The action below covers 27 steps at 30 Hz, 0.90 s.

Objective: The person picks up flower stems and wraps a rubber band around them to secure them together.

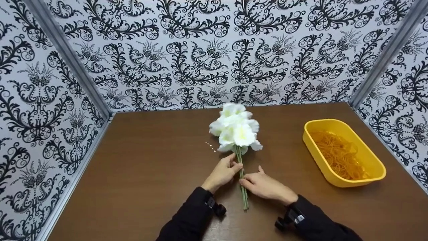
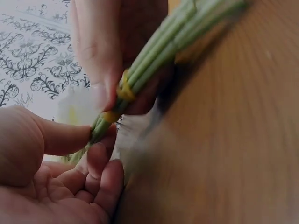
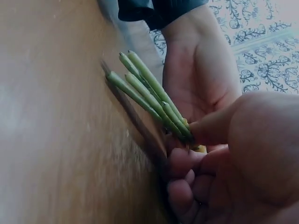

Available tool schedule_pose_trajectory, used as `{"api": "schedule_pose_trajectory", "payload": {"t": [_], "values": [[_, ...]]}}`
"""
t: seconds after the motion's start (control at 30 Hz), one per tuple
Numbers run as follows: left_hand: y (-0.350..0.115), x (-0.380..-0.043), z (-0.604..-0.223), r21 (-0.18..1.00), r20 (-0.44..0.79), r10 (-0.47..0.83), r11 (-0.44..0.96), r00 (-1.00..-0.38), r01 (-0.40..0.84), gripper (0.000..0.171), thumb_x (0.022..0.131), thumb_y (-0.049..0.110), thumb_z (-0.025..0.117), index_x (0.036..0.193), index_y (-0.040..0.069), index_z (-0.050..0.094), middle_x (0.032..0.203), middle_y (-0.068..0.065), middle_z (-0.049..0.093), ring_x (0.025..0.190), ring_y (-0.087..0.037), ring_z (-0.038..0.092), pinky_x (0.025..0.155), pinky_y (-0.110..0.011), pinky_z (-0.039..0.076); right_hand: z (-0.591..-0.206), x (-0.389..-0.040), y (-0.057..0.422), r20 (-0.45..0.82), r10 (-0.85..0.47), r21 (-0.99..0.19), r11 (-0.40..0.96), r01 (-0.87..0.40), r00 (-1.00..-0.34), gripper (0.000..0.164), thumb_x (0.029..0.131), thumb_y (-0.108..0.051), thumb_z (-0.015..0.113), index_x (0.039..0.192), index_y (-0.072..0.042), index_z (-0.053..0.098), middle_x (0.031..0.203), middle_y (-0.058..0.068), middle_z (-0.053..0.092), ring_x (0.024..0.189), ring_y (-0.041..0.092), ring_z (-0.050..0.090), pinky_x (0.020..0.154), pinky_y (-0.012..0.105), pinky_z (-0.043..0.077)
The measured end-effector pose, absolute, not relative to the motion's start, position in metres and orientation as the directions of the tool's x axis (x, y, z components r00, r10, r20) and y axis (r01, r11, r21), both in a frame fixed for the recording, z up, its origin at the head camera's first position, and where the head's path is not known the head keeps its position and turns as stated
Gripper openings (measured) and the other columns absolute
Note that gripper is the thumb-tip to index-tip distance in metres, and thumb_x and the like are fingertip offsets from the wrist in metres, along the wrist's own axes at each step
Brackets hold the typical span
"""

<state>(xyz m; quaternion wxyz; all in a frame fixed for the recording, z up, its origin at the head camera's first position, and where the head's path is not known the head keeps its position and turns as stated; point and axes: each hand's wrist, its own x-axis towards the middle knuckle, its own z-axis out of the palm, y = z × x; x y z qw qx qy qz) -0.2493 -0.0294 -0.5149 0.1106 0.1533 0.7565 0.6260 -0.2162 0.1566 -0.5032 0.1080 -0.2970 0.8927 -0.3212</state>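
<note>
A bunch of white artificial-looking flowers (image 1: 235, 129) lies on the brown table, blooms toward the back wall and green stems (image 1: 245, 199) toward the person. Just below the blooms, the left hand (image 1: 221, 172) pinches the stems between thumb and fingers. Lower down, the right hand (image 1: 267, 185) grips the same stems from the right, thumb laid along them. A yellow rubber band (image 2: 125, 88) is wound round the stems, showing between and beside the fingers in the left wrist view. Several cut stem ends (image 3: 135, 77) stick out past the right hand in the right wrist view.
A yellow plastic tub (image 1: 314, 149) stands on the right side of the table, holding a tangled heap of amber rubber bands (image 1: 337, 154). Patterned black-and-white walls (image 1: 200, 67) enclose the table (image 1: 143, 167) at the back and sides. Small white specks (image 1: 210, 146) show left of the blooms.
</note>
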Motion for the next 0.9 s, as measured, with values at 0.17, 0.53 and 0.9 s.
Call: {"api": "schedule_pose_trajectory", "payload": {"t": [0.17, 0.53, 0.9], "values": [[-0.0317, -0.2476, -0.5154, 0.95, 0.059, 0.369, 0.264, -0.928, 0.166, 0.026, 0.1, 0.005, 0.06, 0.125, -0.004, 0.06, 0.081, -0.006, 0.067, 0.066, -0.011, 0.055, 0.059, -0.021, 0.043, -0.5059, -0.2153, 0.1521, 0.021, -0.598, -0.602, 0.632, -0.488, -0.801, 0.028, 0.102, -0.02, 0.055, 0.075, -0.015, 0.059, 0.062, -0.015, 0.047, 0.056, 0.002, 0.048, 0.115, 0.071, 0.01], [-0.0372, -0.246, -0.5143, 0.944, 0.041, 0.378, 0.288, -0.925, 0.16, 0.033, 0.099, 0.007, 0.062, 0.129, -0.004, 0.058, 0.085, -0.007, 0.068, 0.073, -0.015, 0.059, 0.066, -0.025, 0.045, -0.5086, -0.2133, 0.1473, 0.048, -0.601, -0.575, 0.637, -0.514, -0.798, 0.03, 0.1, -0.02, 0.057, 0.07, -0.017, 0.057, 0.06, -0.015, 0.045, 0.055, 0.003, 0.047, 0.113, 0.073, 0.012], [-0.0315, -0.2461, -0.5114, 0.929, 0.038, 0.368, 0.33, -0.929, 0.168, 0.024, 0.1, 0.006, 0.06, 0.122, -0.005, 0.061, 0.081, -0.007, 0.066, 0.067, -0.009, 0.054, 0.063, -0.024, 0.044, -0.509, -0.2153, 0.1534, 0.057, -0.607, -0.546, 0.645, -0.534, -0.793, 0.032, 0.104, -0.03, 0.056, 0.075, -0.019, 0.059, 0.065, -0.015, 0.05, 0.064, 0.004, 0.055, 0.11, 0.075, 0.017]]}}
